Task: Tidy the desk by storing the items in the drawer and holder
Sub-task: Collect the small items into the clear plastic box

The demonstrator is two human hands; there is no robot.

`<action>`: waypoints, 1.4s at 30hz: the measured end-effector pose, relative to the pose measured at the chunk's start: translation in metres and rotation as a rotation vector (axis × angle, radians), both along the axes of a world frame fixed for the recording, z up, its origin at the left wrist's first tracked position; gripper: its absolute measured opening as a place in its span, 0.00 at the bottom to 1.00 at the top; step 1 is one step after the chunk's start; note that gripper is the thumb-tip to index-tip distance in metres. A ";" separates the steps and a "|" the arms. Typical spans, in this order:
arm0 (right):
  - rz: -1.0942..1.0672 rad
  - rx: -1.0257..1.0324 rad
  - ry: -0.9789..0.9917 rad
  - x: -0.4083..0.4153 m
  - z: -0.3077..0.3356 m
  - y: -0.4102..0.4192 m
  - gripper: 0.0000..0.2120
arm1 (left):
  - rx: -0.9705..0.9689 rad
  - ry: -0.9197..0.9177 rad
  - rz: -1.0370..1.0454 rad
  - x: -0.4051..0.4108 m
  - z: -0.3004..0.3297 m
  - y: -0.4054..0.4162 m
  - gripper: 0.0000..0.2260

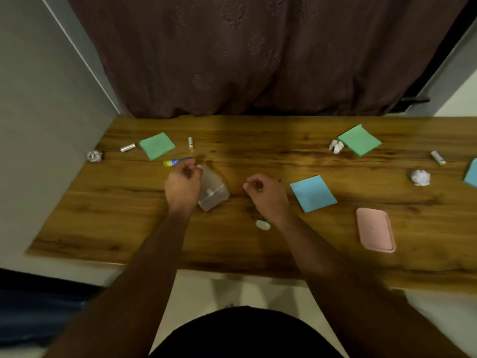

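Home study or bedroom corner: wood-grain worktop (258, 244) pushed against a dark brown curtain (258, 55), white walls either side, pale tiled floor below. Stationery scattered: sticky-note pads (157, 146), glue stick (176, 162), crumpled paper (420, 177).

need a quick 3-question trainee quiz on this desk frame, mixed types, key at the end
1. Multiple choice: what lies nearest the left hand? A) the pink tray B) the clear plastic holder C) a crumpled paper ball
2. True or false: the pink tray sits on top of the blue sticky-note pad.
3. Fill in: two pads at the far side of the desk, one left and one right, are ____ in colour.

Key
1. B, the clear plastic holder lies tipped on its side against that hand.
2. False, the tray lies apart, nearer the front edge.
3. Green.
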State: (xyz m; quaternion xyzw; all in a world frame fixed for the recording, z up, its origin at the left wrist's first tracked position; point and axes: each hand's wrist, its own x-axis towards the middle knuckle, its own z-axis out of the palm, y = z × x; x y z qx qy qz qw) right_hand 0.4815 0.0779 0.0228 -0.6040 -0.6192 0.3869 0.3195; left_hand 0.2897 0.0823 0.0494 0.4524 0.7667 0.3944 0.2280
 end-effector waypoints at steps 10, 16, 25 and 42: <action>-0.200 -0.358 0.176 -0.075 -0.011 0.028 0.20 | -0.357 -0.079 -0.152 -0.042 -0.038 0.019 0.35; -0.242 -0.439 0.263 -0.085 -0.014 0.030 0.16 | -0.326 -0.236 -0.189 -0.035 -0.033 0.022 0.25; -0.275 -0.078 0.075 -0.072 -0.008 0.012 0.19 | -0.333 -0.671 -0.234 -0.021 -0.046 0.028 0.22; -0.327 -0.092 0.029 -0.050 -0.009 0.002 0.09 | -0.215 -0.507 -0.404 0.000 -0.056 0.025 0.14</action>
